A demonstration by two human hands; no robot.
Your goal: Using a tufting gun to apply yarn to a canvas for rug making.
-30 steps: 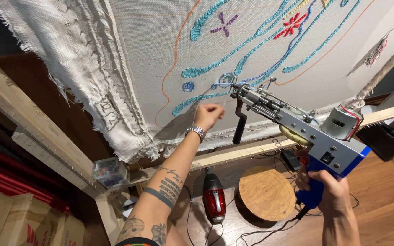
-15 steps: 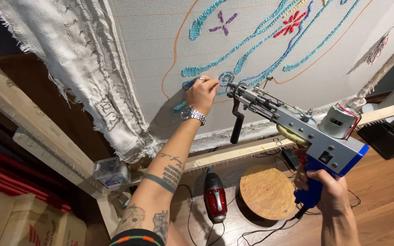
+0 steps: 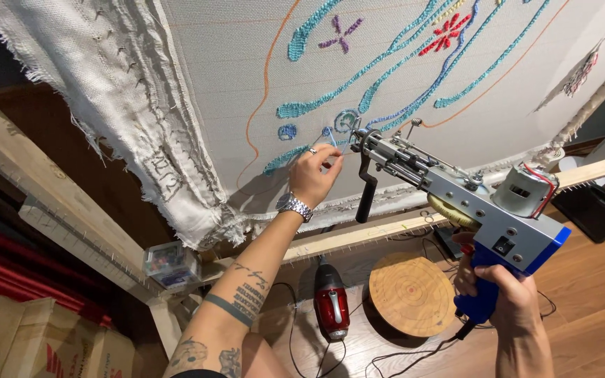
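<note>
Two hands, left hand pinching blue yarn, right hand clenching tufting gun

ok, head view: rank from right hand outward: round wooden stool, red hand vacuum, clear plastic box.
From the right hand:
1. Round wooden stool, just to its left on the floor.
2. Red hand vacuum, further left.
3. Clear plastic box, far left, on the frame.

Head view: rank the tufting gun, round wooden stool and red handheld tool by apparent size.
1. tufting gun, though it is nearest the camera
2. round wooden stool
3. red handheld tool
</note>
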